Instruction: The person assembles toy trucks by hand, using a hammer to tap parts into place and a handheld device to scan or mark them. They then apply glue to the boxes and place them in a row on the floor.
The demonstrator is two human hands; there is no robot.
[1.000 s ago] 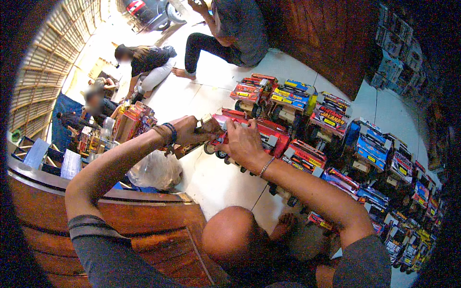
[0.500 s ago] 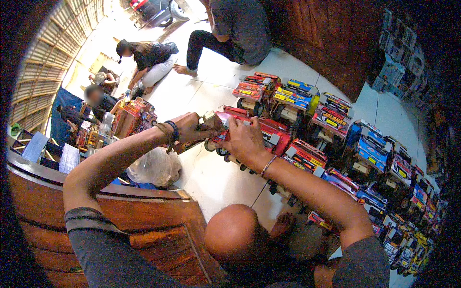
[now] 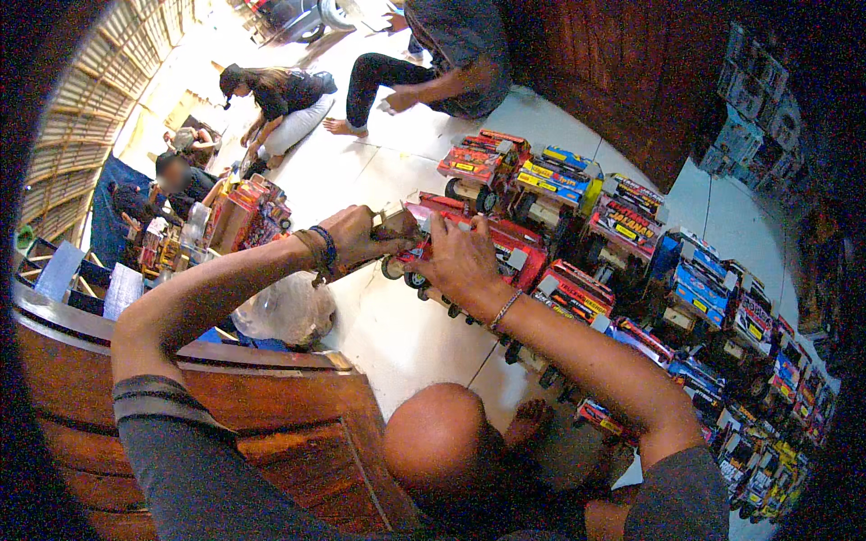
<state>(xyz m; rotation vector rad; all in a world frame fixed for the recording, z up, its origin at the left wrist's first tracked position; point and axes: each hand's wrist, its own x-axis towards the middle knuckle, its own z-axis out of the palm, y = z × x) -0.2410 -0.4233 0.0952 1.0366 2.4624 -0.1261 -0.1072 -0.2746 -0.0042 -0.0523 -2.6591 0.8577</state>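
Seen from above, two bare forearms reach out over a white tiled floor (image 3: 397,334) toward a red toy truck (image 3: 483,248). The left hand (image 3: 356,236), wearing a dark beaded bracelet, is curled closed around a small brownish tool (image 3: 390,221) held against the truck's front end. The right hand (image 3: 460,263), with a thin metal bracelet at the wrist, lies fingers bent over the truck's boxy red body, pressing on it; how tightly it grips cannot be told. The truck stands on small black wheels at the near end of a long row of toy trucks (image 3: 686,288), glossy and blocky in red, blue and yellow, curving away to the right. Below the arms sits a carved brown wooden panel (image 3: 271,424), and beside it a crumpled clear plastic bag (image 3: 284,311). Farther off, several people (image 3: 280,99) sit on the floor.
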